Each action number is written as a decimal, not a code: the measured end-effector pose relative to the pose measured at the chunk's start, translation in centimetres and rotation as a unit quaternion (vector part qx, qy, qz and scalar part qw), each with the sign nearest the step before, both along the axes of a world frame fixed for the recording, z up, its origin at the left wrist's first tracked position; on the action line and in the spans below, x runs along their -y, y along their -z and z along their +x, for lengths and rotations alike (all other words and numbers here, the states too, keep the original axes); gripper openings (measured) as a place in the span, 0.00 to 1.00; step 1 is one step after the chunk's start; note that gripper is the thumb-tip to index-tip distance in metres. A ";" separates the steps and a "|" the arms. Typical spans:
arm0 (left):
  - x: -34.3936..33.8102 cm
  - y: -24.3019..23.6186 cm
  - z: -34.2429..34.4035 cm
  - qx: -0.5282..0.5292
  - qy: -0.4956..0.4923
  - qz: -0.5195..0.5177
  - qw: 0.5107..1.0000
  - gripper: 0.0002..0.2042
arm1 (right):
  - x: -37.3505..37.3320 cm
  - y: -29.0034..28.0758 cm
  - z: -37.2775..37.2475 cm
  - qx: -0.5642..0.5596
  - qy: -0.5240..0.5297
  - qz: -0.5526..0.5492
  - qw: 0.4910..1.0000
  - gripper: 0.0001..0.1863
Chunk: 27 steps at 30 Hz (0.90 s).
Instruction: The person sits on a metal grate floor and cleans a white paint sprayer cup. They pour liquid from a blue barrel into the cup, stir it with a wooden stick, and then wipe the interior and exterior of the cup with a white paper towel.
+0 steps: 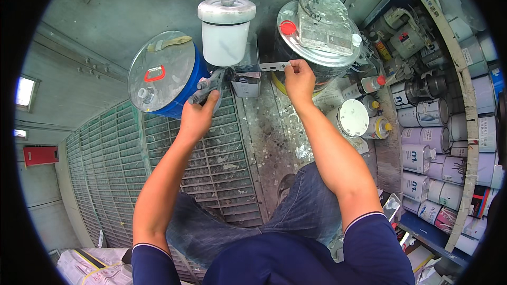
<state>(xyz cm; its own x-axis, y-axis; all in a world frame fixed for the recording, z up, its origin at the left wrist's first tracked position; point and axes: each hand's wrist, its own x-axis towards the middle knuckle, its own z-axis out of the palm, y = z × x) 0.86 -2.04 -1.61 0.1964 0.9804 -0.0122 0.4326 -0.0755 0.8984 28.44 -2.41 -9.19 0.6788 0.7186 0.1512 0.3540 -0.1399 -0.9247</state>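
The left hand (pixel 199 117) closes its fingers around a spray gun (pixel 211 83), just below a lidded white cup (pixel 224 45), contents hidden. The right hand (pixel 300 82) pinches a pale strip's (pixel 270 66) right end. Leftward, a closed blue drum (pixel 175 104) carries a brush (pixel 170 43) at its lid's far edge; rightward, a red cap (pixel 288 27) marks another drum's (pixel 293 41) left edge.

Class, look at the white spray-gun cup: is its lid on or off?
On: the knobbed lid covers the whole top of the white spray-gun cup.
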 end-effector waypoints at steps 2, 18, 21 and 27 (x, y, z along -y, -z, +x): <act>-0.1 0.4 -0.2 0.001 -0.005 0.015 1.000 0.19 | 0.0 0.1 0.0 0.001 0.001 0.004 1.000 0.08; -1.6 0.7 -0.8 -0.012 -0.021 0.021 0.999 0.22 | -0.1 -0.3 -0.3 -0.027 0.003 0.035 0.999 0.08; -2.1 2.0 -0.9 -0.006 -0.034 0.029 0.999 0.18 | -0.1 -0.4 -0.5 -0.048 0.019 0.042 0.998 0.08; -2.4 2.2 -0.5 0.041 -0.067 -0.005 0.997 0.18 | -0.4 -1.0 -2.2 -0.319 0.051 0.044 0.945 0.07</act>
